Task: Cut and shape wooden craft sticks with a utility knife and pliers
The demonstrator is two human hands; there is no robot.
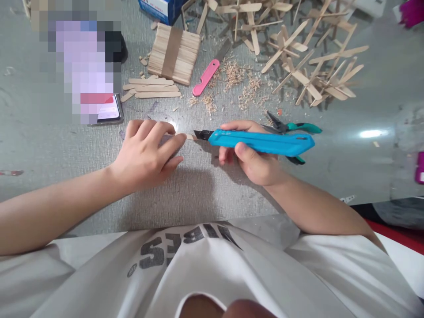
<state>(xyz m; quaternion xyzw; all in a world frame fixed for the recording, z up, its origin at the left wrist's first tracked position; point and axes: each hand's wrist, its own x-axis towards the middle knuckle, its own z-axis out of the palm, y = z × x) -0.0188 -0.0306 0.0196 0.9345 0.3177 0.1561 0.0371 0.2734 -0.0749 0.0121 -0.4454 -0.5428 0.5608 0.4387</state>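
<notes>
At the near edge, a white shirt with dark lettering (198, 269) is seen against the counter (198, 194). Beyond it, both hands are set low over the surface, facing each other. By the left hand (145, 150), its fingers bent and its thumb held apart, a slender wooden stick (191, 137) is pinned at the fingertips; most of its length is hidden, and only a short end is exposed toward the right. By the right hand (255, 159), closed with the thumb along the near side, a blue cutter (261, 140) is gripped. The long axes of stick and cutter are nearly aligned, running left to right, so that the blade (200, 134) is directed leftward at the exposed end. The blade is placed over or against that end; whether contact is made cannot be told. The stick is thus located between the hands, nearer to the left. Farther off, green-handled pliers (304, 127) are partly covered by the right hand, and a phone (114, 110) is laid at the left. Beyond are found loose sticks (157, 94), a pink knife (207, 77), shavings (232, 73) and a banded bundle of sticks (187, 57). Farthest, a blue box (160, 9) and crossed-stick assemblies (308, 81) are seen.
</notes>
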